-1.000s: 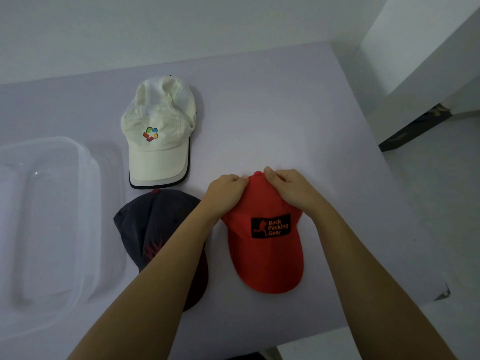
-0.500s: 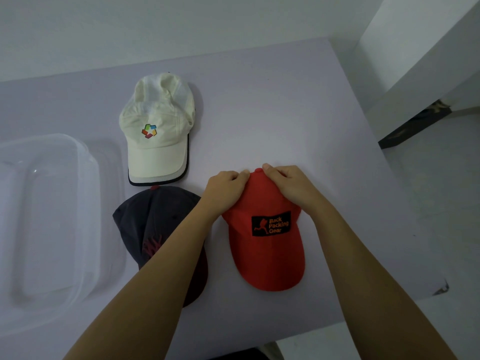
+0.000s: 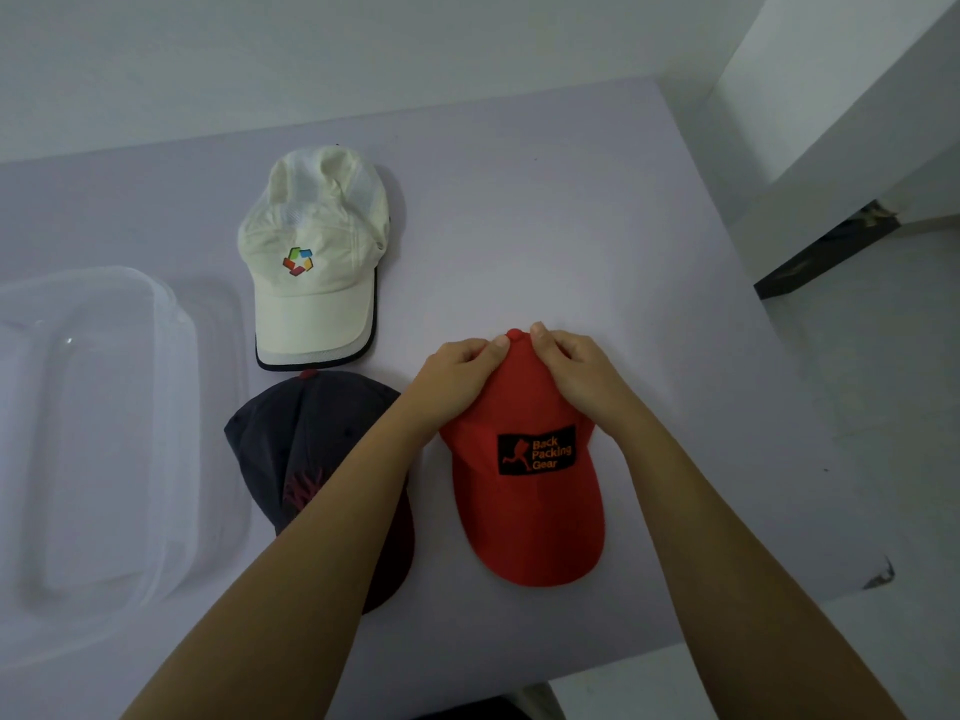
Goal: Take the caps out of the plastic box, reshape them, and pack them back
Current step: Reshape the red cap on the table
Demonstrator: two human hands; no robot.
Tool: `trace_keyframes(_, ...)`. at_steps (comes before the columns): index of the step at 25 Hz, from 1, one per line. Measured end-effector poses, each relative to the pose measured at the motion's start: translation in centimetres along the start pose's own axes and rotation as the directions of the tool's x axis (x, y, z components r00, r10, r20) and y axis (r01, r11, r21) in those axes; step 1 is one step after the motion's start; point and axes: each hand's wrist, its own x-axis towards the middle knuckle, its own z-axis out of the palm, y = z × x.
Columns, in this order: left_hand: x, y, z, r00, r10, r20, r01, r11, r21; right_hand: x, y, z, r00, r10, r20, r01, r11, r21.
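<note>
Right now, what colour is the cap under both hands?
The cap is red, with a black patch; head view.

A pale lilac table (image 3: 571,226) fills most of the view, and its far edge meets a plain white wall (image 3: 363,54). The table's near right corner (image 3: 879,576) is chipped, with a dark scuff showing. To the right a white wall corner (image 3: 841,111) juts out, with a dark strip (image 3: 826,252) at its foot. The floor (image 3: 883,407) is light grey. The light is soft and dim.
</note>
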Motion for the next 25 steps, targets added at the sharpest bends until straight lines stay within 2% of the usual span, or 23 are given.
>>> trace_keyframes(3, 0.2, -0.4, -0.4, 0.996, 0.092, -0.013, -0.092, 0.995, 0.035, -0.2, 0.4, -1.0, 0.997, 0.076, 0.000, -0.076, 0.997, 0.026)
trace_keyframes(6, 0.6, -0.8, -0.3, 0.991, 0.128, -0.047, -0.123, 0.988, 0.088, -0.7, 1.3, -2.3, 0.951, 0.249, 0.184, -0.260, 0.965, 0.037)
trace_keyframes(8, 0.7, -0.7, 0.0, 0.987, 0.141, -0.073, -0.130, 0.982, 0.137, -1.3, 1.4, -2.0, 0.949, 0.249, 0.195, -0.266, 0.962, 0.063)
trace_keyframes(11, 0.7, -0.5, 0.8, 0.967, 0.169, -0.191, -0.129, 0.970, 0.205, -1.0, 1.7, -0.3, 0.974, 0.228, -0.011, -0.226, 0.969, 0.098)
trace_keyframes(14, 0.8, -0.8, 1.1, 0.947, 0.188, -0.260, -0.109, 0.950, 0.291, -0.6, 2.3, 1.0, 0.950, 0.220, -0.222, -0.195, 0.972, 0.130)
trace_keyframes(16, 1.0, -0.9, 0.9, 0.950, 0.182, -0.252, -0.097, 0.944, 0.316, -0.5, 2.7, 1.4, 0.919, 0.170, -0.357, -0.160, 0.985, 0.058)
trace_keyframes(18, 1.2, -0.8, 0.6, 0.956, 0.174, -0.234, -0.096, 0.946, 0.310, -0.4, 2.6, 1.7, 0.895, 0.112, -0.432, -0.155, 0.986, -0.066)
trace_keyframes(20, 1.2, -0.7, 0.4, 0.959, 0.182, -0.216, -0.113, 0.948, 0.297, -0.1, 2.8, 1.8, 0.914, 0.125, -0.385, -0.158, 0.986, -0.057)
trace_keyframes(23, 0.7, -0.6, 0.6, 0.972, 0.145, -0.184, -0.123, 0.984, 0.126, 0.1, 2.8, 1.3, 0.971, 0.187, -0.150, -0.173, 0.979, 0.105)
trace_keyframes(25, 0.4, -0.5, 0.4, 0.979, 0.121, -0.164, -0.105, 0.989, 0.106, -0.1, 2.7, 0.6, 0.980, 0.130, -0.153, -0.126, 0.991, 0.033)
